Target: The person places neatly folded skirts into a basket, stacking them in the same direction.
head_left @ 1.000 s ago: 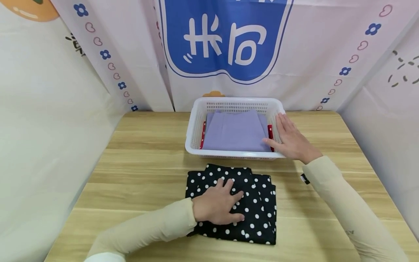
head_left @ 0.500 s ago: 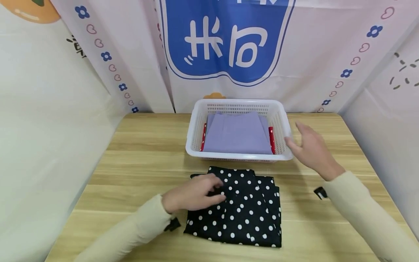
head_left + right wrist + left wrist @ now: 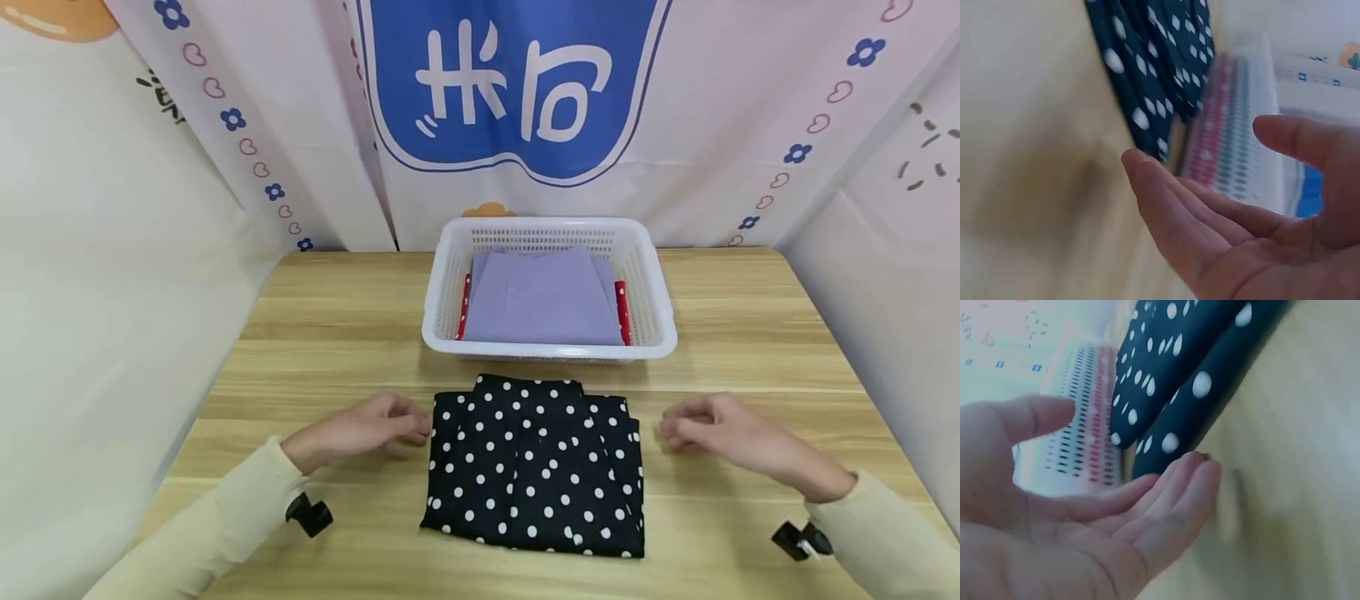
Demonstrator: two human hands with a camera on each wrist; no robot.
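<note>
A folded black cloth with white polka dots (image 3: 536, 475) lies flat on the table in front of the basket. Close to the cloth's left edge is my left hand (image 3: 363, 433), its fingers loosely bent around nothing. My right hand (image 3: 738, 437) hovers a short way off the right edge, thumb and fingers apart in the right wrist view. In the left wrist view the left fingertips (image 3: 1200, 478) come up near the dotted cloth (image 3: 1172, 381); whether they touch it I cannot tell.
Behind the cloth stands a white perforated basket (image 3: 551, 352) holding folded lilac cloth (image 3: 543, 296) and red dotted fabric (image 3: 622, 310) at the sides. A printed curtain (image 3: 300, 125) hangs at the table's back edge. Pale sheets flank the wooden table (image 3: 315, 333).
My left hand has lifted off the dotted cloth and moved left beside it. The right hand has left the basket's right rim and come down towards the front right.
</note>
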